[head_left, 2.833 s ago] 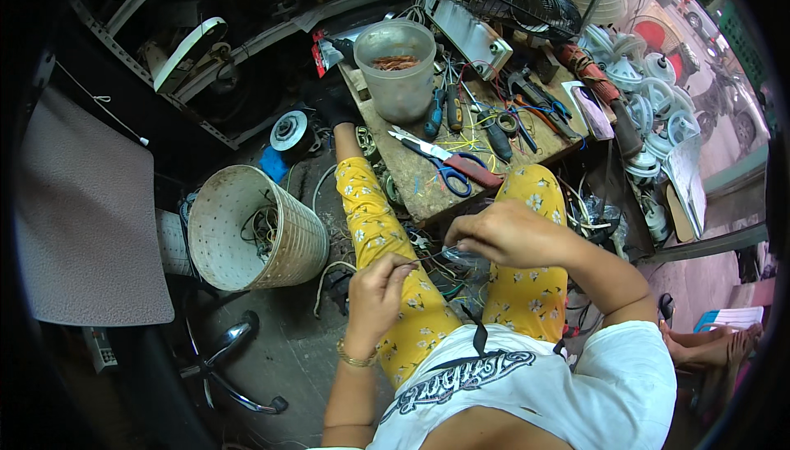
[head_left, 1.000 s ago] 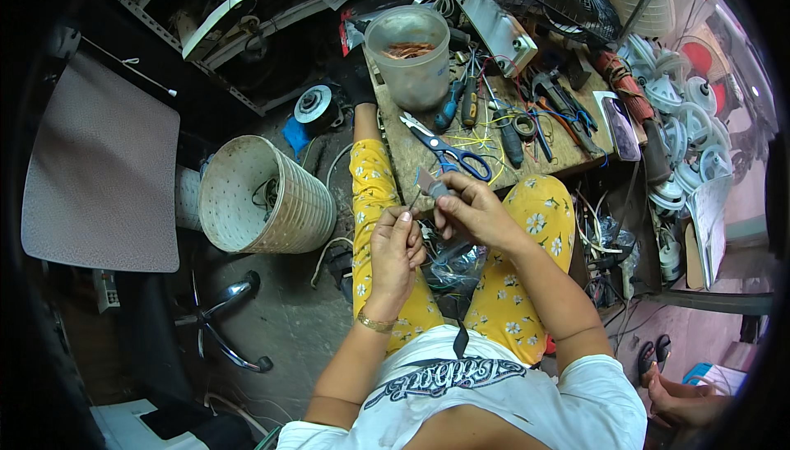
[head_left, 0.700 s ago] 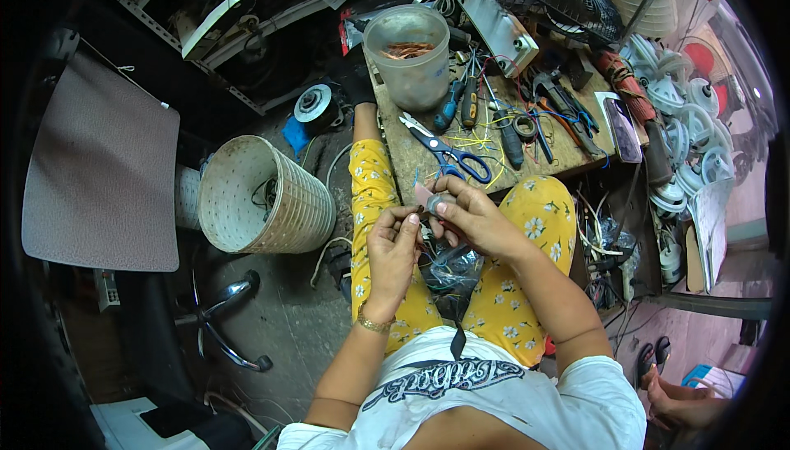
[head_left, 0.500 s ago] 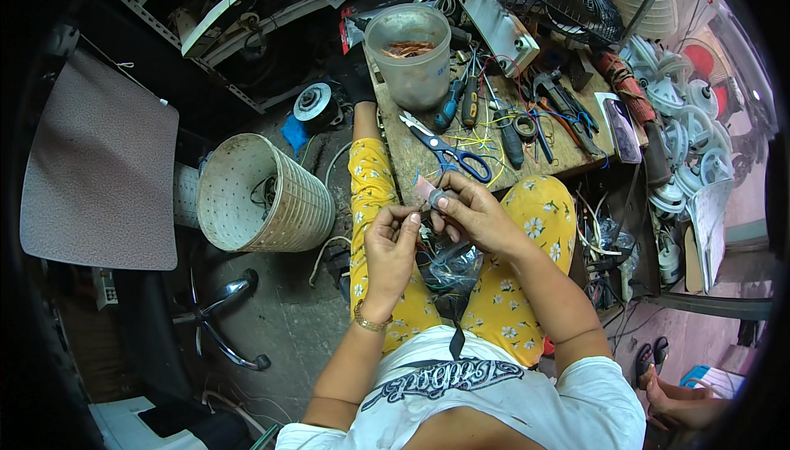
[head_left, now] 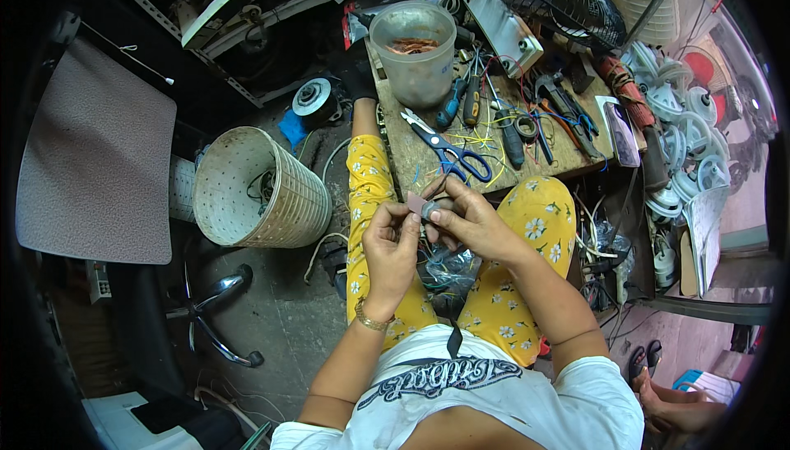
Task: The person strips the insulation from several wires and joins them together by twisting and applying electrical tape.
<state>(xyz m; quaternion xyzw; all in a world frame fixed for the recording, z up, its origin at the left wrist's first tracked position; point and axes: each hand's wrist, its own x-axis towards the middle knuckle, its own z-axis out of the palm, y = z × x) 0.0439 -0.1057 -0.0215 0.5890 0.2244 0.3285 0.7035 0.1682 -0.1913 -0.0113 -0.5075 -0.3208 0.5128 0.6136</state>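
Note:
Above my lap, my left hand (head_left: 390, 246) is closed in a pinch at the lower edge of a small flat pinkish piece (head_left: 416, 201). My right hand (head_left: 476, 221) grips a small grey round part (head_left: 429, 211) between thumb and fingers, right against that piece. What exactly the grey part is cannot be made out. Just beyond my hands, blue-handled scissors (head_left: 452, 154) lie on the wooden bench (head_left: 401, 150). Bits of yellow and blue wire are scattered around them.
A clear bucket (head_left: 414, 71) with copper-coloured scraps stands on the bench. Screwdrivers (head_left: 471, 103), pliers (head_left: 568, 104) and a phone (head_left: 621, 132) lie to its right. On the left are a woven basket (head_left: 304, 195) and a chair (head_left: 99, 154). Clear plastic parts (head_left: 687, 133) hang at right.
The pinkish piece has tilted and shifted slightly left, and my left fingers now meet it. My right hand keeps its grip on the grey part. The whole view has shifted a little.

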